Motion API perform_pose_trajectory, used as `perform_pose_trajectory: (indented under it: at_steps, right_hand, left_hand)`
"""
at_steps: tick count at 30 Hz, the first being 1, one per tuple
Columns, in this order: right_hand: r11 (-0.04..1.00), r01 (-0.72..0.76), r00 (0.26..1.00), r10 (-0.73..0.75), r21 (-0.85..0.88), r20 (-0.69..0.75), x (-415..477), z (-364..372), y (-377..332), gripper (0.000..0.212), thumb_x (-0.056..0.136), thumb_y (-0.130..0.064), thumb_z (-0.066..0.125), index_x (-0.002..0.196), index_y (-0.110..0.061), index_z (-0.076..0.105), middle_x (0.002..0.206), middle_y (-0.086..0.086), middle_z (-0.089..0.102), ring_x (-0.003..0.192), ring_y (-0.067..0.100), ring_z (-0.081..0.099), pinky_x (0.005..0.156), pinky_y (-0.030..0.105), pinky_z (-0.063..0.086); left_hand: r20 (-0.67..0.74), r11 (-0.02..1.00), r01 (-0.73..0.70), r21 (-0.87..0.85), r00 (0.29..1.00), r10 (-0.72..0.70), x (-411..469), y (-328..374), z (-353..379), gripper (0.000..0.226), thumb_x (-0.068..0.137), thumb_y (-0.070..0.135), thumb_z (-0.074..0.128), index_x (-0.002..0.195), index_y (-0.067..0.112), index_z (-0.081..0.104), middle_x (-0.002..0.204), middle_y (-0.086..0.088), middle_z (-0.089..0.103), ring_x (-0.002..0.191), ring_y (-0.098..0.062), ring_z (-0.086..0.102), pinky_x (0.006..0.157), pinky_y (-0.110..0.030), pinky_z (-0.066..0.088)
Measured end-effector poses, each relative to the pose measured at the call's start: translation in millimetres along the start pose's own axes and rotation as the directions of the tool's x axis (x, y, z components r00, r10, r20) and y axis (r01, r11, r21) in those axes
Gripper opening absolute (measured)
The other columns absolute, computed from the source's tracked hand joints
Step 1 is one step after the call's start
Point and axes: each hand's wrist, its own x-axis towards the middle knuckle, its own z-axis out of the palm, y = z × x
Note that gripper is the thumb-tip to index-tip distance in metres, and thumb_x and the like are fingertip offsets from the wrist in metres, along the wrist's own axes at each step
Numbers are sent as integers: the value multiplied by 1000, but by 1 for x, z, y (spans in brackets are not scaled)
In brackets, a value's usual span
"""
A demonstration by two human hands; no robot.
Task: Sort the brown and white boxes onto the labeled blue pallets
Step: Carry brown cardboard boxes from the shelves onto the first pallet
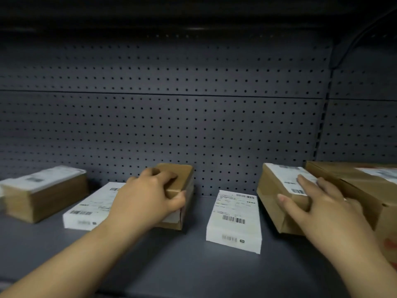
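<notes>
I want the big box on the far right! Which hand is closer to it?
Right. The right hand holds a labeled box just beside the big box; the left hand grips a small box far to its left.

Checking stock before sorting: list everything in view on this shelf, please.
far-left brown box: 1, brown with a white label on top, far left of the shelf
left white box: 1, white, lying flat left of centre
small brown box: 1, brown, at the left white box's right edge
centre white box: 1, white, lying flat mid-shelf
labelled brown box: 1, brown with a white label, tilted, right of centre
large brown box: 1, brown, far right, partly out of frame
shelf: 1, dark grey, under all the boxes
pegboard: 1, grey, back wall
left grip: 1, bare, curled round the small brown box
right grip: 1, bare, holds the labelled brown box
</notes>
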Motion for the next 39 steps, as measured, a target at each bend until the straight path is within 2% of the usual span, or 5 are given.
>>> perform_pose_trajectory:
  at_steps: [5, 11, 15, 22, 39]
  right_hand:
    - [977, 177, 983, -169, 120, -74, -25, -16, -51, 75, 73, -75, 33, 142, -45, 27, 155, -5, 22, 133, 36, 29, 108, 43, 29]
    - [895, 347, 938, -335, 279, -89, -77, -18, -134, 87, 56, -78, 26, 136, -46, 38, 151, -9, 31, 129, 35, 35, 103, 43, 36]
    - [844, 432, 897, -438, 319, -57, -117, -8, -197, 90, 54, -80, 22, 137, -48, 35, 153, -12, 28, 133, 31, 31, 106, 43, 31]
    - [767, 513, 820, -571, 386, 44, -201, 13, -322, 72, 72, -74, 33, 140, -53, 19, 154, -19, 13, 135, 23, 19, 106, 38, 29]
    - [560, 653, 623, -780, 510, 57, -342, 70, -576, 70, 77, -72, 36, 141, -51, 17, 154, -19, 13, 135, 24, 19, 104, 37, 29]
  left_hand:
    - [-139, 1000, -8, 14, 990, 10, -29, -25, -51, 68, 62, 73, 29, 122, 46, 49, 130, 9, 50, 102, -24, 57, 79, -35, 50]
    - [-203, 992, 88, 90, 977, -68, -75, -94, -104, 67, 62, 74, 29, 122, 49, 46, 133, 13, 46, 105, -20, 55, 77, -32, 49]
    - [-231, 974, 180, 136, 962, -145, -108, -160, -139, 70, 59, 76, 26, 122, 50, 45, 133, 14, 46, 106, -21, 55, 79, -33, 49]
    - [-252, 924, 336, 181, 924, -287, -172, -289, -205, 76, 54, 77, 25, 121, 50, 47, 133, 15, 47, 107, -21, 57, 78, -34, 45]
    - [-350, 754, 611, 241, 779, -520, -275, -527, -298, 55, 69, 65, 43, 119, 46, 52, 129, 7, 52, 97, -21, 60, 63, -29, 43]
